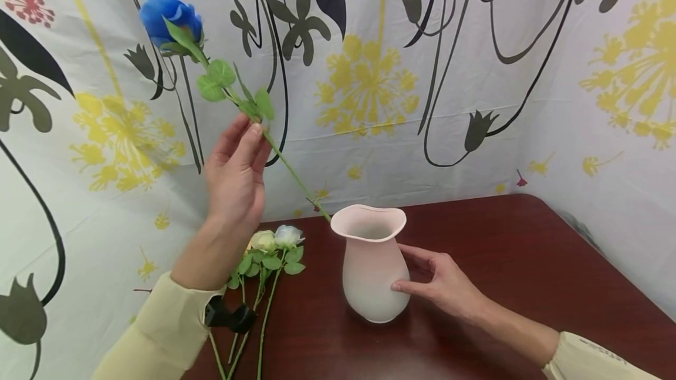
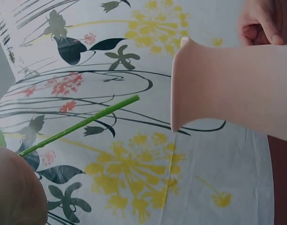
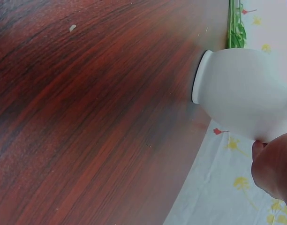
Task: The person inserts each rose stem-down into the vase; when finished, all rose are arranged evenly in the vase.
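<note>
Thumb and fingers of my left hand [image 1: 237, 175] pinch the green stem of an artificial blue rose [image 1: 171, 19], its bloom tilted up to the left. The bare stem [image 2: 82, 125] slants down toward the vase; in the left wrist view its cut end stays apart from the rim. A pink-to-white vase [image 1: 375, 280] with a wavy mouth stands upright on the table. My right hand [image 1: 443, 280] holds its right side, thumb in front and fingers behind. The right wrist view shows the vase's base [image 3: 202, 77] on the tabletop; most of that hand is cut off there.
Several artificial roses [image 1: 264, 241], pale yellow and pale blue, lie on the dark red-brown table [image 1: 486, 239] left of the vase, partly hidden by my left arm. A flower-printed curtain [image 1: 359, 151] hangs behind the table. A black device [image 1: 229, 314] sits on my left wrist.
</note>
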The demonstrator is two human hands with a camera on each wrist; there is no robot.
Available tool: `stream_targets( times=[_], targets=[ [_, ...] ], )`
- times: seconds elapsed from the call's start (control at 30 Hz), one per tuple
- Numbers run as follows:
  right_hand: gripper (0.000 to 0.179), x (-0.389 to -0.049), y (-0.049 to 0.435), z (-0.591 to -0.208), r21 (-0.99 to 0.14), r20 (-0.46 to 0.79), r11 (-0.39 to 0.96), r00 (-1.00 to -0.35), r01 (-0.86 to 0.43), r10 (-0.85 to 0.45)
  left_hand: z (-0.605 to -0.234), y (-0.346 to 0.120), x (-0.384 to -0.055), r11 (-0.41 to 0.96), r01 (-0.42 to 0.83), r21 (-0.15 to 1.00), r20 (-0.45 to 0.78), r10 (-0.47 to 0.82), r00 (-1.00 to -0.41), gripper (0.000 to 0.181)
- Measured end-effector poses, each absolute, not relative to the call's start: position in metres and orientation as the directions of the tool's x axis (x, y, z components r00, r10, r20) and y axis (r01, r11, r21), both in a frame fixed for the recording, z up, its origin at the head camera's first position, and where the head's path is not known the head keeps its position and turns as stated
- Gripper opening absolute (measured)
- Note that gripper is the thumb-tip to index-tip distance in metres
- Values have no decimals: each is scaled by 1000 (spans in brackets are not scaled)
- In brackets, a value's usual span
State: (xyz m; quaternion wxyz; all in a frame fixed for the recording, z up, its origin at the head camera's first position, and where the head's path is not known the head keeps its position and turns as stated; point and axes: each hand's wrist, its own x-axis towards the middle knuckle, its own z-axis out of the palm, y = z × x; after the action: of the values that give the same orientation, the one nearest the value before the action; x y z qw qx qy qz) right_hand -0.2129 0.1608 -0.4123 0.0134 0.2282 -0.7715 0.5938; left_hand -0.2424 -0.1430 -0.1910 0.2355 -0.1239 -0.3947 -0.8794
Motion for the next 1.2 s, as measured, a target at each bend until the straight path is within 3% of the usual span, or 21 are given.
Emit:
stream_targets(
  times=[0.2, 0.8, 1.07, 1.2],
  targets=[
    [74, -214, 160, -413, -904, 308, 189, -890, -384, -337, -195, -126, -243, -556, 525, 644, 414, -324, -851, 17],
    [73, -214, 159, -413, -903, 316, 178, -886, -391, -340, -251, -98, -249, -438, 404, 803, 337, -226, -914, 21],
    [74, -213, 159, -413, -901, 319, 183, -886, -394, -337, -271, -95, -247, -330, 365, 871, 335, -146, -931, 22],
    [74, -213, 159, -413, -900, 320, 185, -887, -394, -333, -279, -96, -244, -209, 346, 915, 333, -94, -938, 18]
  ],
)
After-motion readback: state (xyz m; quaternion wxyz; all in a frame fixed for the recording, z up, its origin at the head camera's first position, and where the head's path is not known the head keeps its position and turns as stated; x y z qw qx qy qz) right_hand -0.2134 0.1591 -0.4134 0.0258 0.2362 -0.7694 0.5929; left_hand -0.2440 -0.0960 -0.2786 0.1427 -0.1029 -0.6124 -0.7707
